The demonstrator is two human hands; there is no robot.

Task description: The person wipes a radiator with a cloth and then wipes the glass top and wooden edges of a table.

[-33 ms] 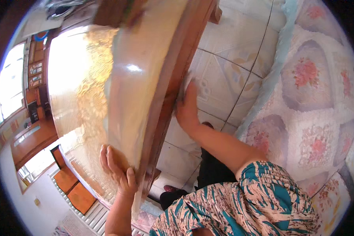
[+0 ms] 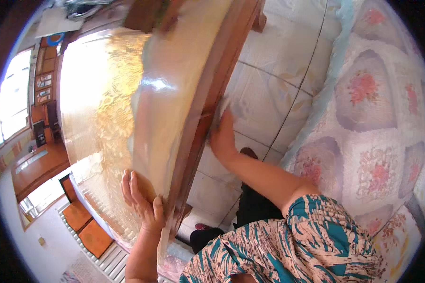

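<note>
My left hand (image 2: 142, 202) lies on the table top near its close end, fingers stretched over a clear, glossy cover (image 2: 163, 127) with a gold pattern beneath it. Along the wooden side of the table (image 2: 198, 137), my right hand (image 2: 222, 137) presses what looks like a grey cloth (image 2: 223, 107) against the reddish-brown edge. Motion smears the cloth and my right fingertips, and part of the cloth is hidden behind the hand.
A quilted cover with pink flowers (image 2: 363, 89) drapes a seat or bed on the right. Pale floor tiles (image 2: 264, 94) run between it and the table. At the left stand a slatted bench with orange panels (image 2: 95, 237) and a wooden cabinet (image 2: 42, 165) by a window.
My right hand has slid slightly nearer along the table's side with the grey cloth. My left hand stays in place on the cover, and the view has shifted a little.
</note>
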